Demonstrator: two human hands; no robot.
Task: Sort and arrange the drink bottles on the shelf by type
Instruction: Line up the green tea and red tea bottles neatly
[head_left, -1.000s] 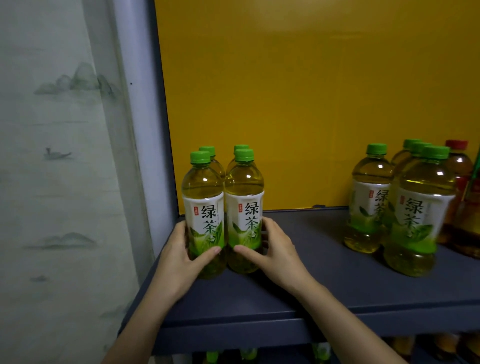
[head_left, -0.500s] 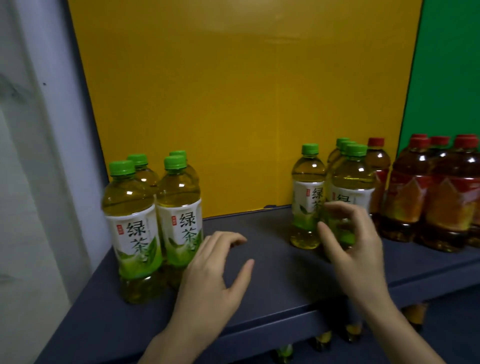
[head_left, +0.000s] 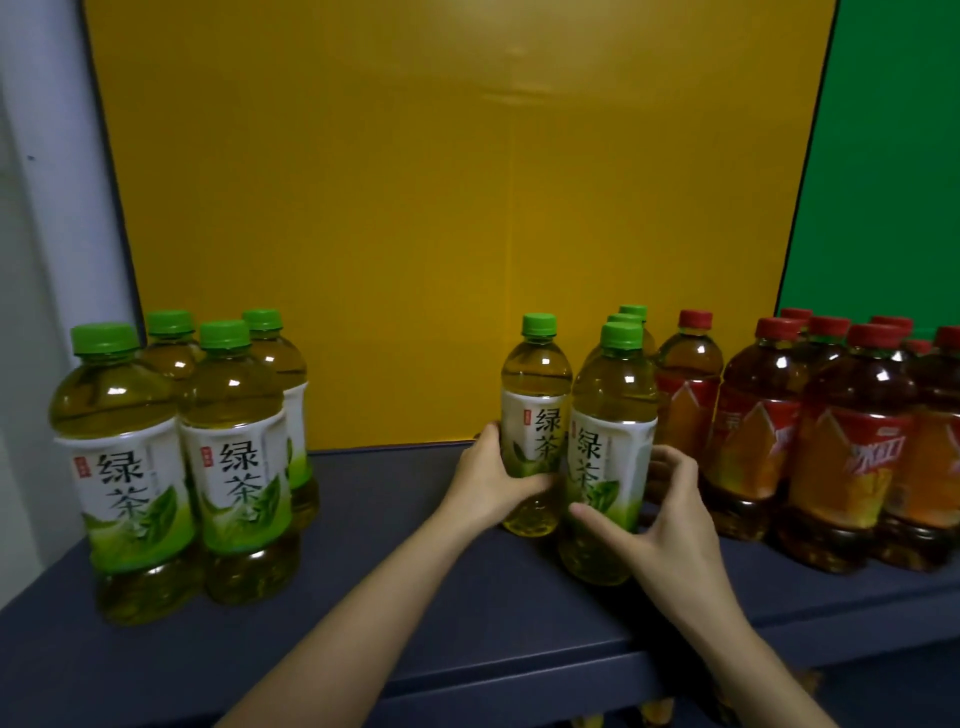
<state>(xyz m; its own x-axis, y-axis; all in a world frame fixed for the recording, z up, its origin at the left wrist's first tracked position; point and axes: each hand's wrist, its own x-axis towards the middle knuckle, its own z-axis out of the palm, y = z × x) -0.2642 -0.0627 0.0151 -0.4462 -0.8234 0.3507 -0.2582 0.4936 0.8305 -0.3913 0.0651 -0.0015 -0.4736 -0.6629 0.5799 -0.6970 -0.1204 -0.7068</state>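
Yellow panel (head_left: 415, 208) backs most of the dark shelf (head_left: 415, 571), with a green panel (head_left: 883, 182) behind its right end and a pale wall (head_left: 31, 260) at the left.

Seen from the head view, the sort looks partly done. Four green-cap tea bottles, the left group (head_left: 228, 467), stand packed two by two at the shelf's left end. Well apart from them, past a bare stretch of shelf, a middle cluster (head_left: 623, 338) of four more green-cap bottles stands just beside the red-cap bottles (head_left: 852, 457). These crowd the right end, and one of them stands right next to the cluster's back bottles. The red teas therefore appear gathered, while the green teas are split into two lots. Joining the cluster to the left group is probably what remains.

Both hands are on that cluster. The left hand (head_left: 483, 483) wraps the far bottle (head_left: 535, 384) low on its label, thumb across the front and fingers curled round the back. The right hand (head_left: 670, 514) cups the near bottle (head_left: 613, 405). Its thumb lies on the lower label and its fingers curl round the bottle's right side, in the gap next to the red caps. How firmly those fingers press cannot be told. Both bottles stand upright with their bases on the shelf, neither lifted.
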